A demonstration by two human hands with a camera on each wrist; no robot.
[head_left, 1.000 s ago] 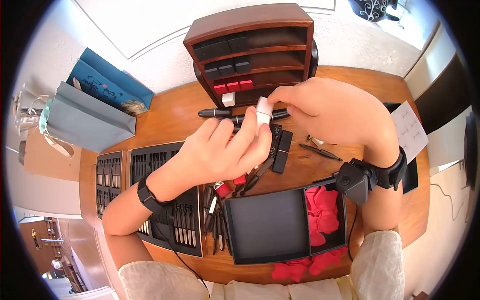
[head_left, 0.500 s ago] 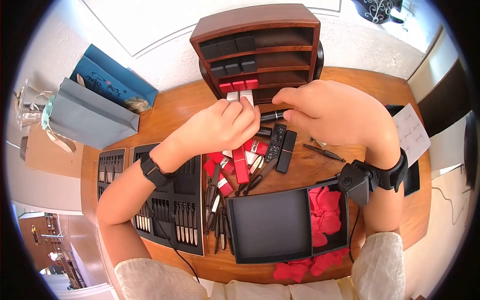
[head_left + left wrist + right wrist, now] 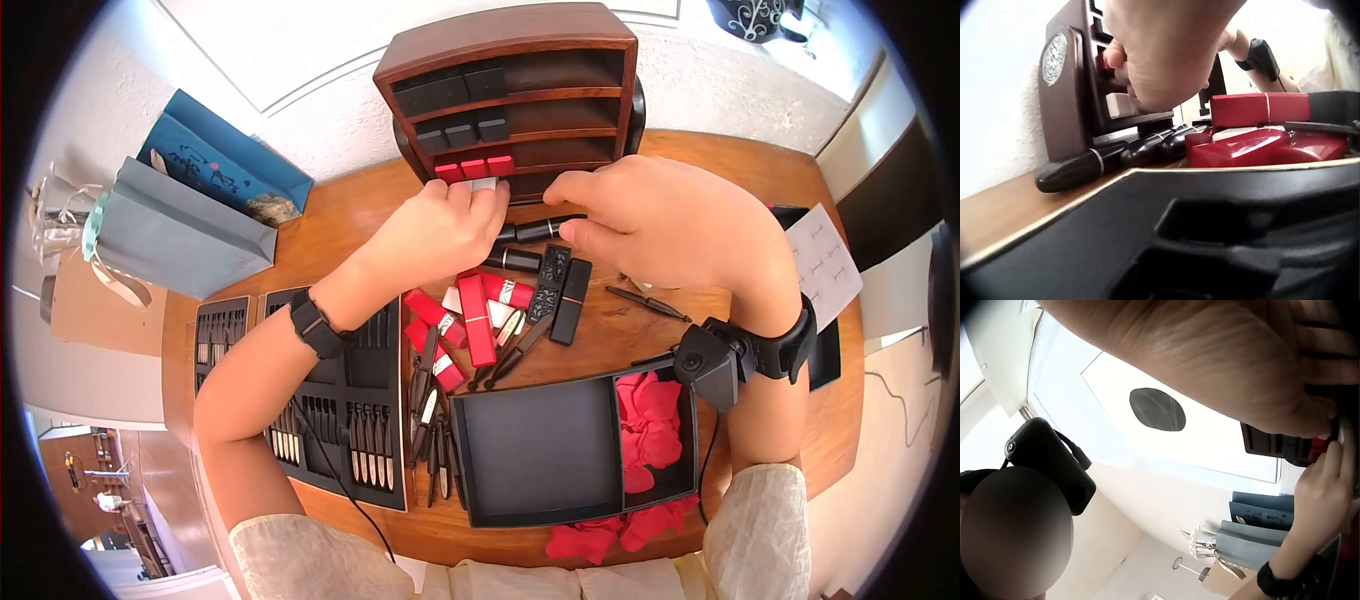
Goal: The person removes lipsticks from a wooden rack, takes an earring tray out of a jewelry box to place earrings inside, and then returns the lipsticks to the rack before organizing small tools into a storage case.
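Observation:
In the head view my left hand (image 3: 440, 232) reaches to the lowest shelf of a small wooden shelf unit (image 3: 508, 36), its fingers curled around a small white lipstick case (image 3: 484, 184). The fingers hide much of that level. In the left wrist view a white case (image 3: 1120, 105) stands on this shelf beside my left hand (image 3: 1166, 56). Three red lipstick cases (image 3: 474, 168) stand in a row one level up. My right hand (image 3: 660, 225) hovers in front of the unit's right side, thumb and index finger apart, holding nothing.
Black tubes (image 3: 540, 230), red lipstick cases (image 3: 477, 320) and slim pens or brushes lie scattered below the hands. A black box (image 3: 540, 450) with red petals (image 3: 648, 415) sits in front. Black trays (image 3: 375, 440) and paper bags (image 3: 190, 235) are on the left.
A second ago both hands held the white case in front of the unit. My left hand has since carried it up to the lowest shelf; the right hand let go and stays nearby.

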